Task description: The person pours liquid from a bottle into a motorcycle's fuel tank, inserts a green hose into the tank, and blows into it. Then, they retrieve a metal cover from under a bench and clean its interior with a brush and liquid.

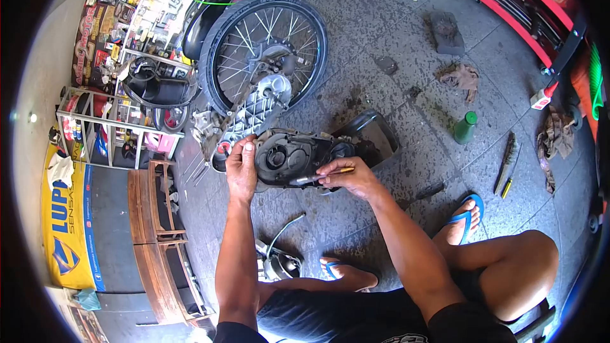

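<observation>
A dark, oblong engine cover (289, 157) is held up in front of me, its inner side with round recesses facing me. My left hand (241, 164) grips its left end, thumb on top. In my right hand (351, 176) is a thin brush-like tool (324, 176) with a yellowish handle, its tip against the cover's lower edge. Just behind the cover is the engine casing (259, 105) with the spoked wheel (265, 51). To the right of the cover a dark tray (381, 140) rests on the floor.
On the floor at right are a green bottle (465, 128), a rag (460, 78), a long brush (506, 162) and a red tool cart (508, 13). Below lies a metal part with a hose (277, 265). A wooden bench (149, 235) stands at left.
</observation>
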Demonstrator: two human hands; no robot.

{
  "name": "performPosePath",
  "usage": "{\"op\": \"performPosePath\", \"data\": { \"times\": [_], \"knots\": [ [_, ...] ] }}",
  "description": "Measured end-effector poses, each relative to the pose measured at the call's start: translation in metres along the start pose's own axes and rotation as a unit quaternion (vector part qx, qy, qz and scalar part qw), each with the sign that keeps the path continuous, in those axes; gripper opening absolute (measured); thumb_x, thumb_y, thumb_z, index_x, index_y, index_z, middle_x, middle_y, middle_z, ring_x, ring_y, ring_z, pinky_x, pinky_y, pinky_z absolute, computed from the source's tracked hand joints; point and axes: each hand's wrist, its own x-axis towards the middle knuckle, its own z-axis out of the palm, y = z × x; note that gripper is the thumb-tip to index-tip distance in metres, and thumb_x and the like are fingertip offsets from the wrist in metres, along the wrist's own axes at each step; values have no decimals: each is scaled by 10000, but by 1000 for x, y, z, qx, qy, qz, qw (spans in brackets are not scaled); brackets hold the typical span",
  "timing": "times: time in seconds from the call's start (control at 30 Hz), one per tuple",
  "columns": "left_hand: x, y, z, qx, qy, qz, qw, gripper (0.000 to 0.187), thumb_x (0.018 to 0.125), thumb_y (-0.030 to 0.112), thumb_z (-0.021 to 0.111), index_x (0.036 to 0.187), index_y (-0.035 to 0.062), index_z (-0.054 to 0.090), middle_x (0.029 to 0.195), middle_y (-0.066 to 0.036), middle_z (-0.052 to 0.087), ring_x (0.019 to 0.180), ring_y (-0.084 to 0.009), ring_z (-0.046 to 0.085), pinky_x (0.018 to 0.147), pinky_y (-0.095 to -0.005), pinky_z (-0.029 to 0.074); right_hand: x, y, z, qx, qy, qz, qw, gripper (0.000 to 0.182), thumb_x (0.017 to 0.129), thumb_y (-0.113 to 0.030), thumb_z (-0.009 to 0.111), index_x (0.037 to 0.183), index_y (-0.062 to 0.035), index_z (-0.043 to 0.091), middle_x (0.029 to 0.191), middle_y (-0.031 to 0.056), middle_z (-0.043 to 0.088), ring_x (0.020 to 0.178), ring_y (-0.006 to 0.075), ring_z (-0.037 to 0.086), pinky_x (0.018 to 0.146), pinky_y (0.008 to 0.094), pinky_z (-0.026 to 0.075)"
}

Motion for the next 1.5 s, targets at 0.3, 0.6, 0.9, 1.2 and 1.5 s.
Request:
{"op": "performPosePath", "data": {
  "times": [0.3,0.6,0.9,1.2,1.5],
  "knots": [
    [-10,2,-2,-12,11,8,1000,341,1008,266,552,1163,-21,652,1133,-101,668,1040,-156,578,965,-298,424,6,-14,26,-74,-59,-7,995,182,799,59,716,980,56,692,1047,160,703,944,218,683,876,338,554],
    [-9,9,2,2,12,15,1000,348,1003,275,562,1163,-21,653,1128,-100,671,1026,-152,577,954,-291,427,-1,-10,10,-26,-8,-1,1000,172,784,43,722,955,26,712,949,120,719,851,169,681,785,296,554],
    [1,13,9,14,10,-6,1000,383,1002,317,568,1177,-16,637,1159,-96,659,1044,-148,570,980,-301,416,6,6,0,-275,-1,-18,961,131,803,-3,683,927,-3,726,850,84,711,754,139,643,687,287,509],
    [8,23,15,-72,-12,-60,996,428,1005,358,557,1201,-16,621,1112,-53,649,1029,-131,557,955,-292,425,14,-56,72,-337,-55,-51,939,138,861,6,667,994,24,700,967,109,723,885,158,680,822,292,536],
    [9,20,18,-157,7,-103,982,436,997,390,562,1180,-2,614,1090,-45,642,999,-121,559,924,-272,431,36,-48,74,-21,139,-234,962,162,898,-7,665,1048,56,655,918,134,696,801,181,693,719,300,591]
  ]
}}
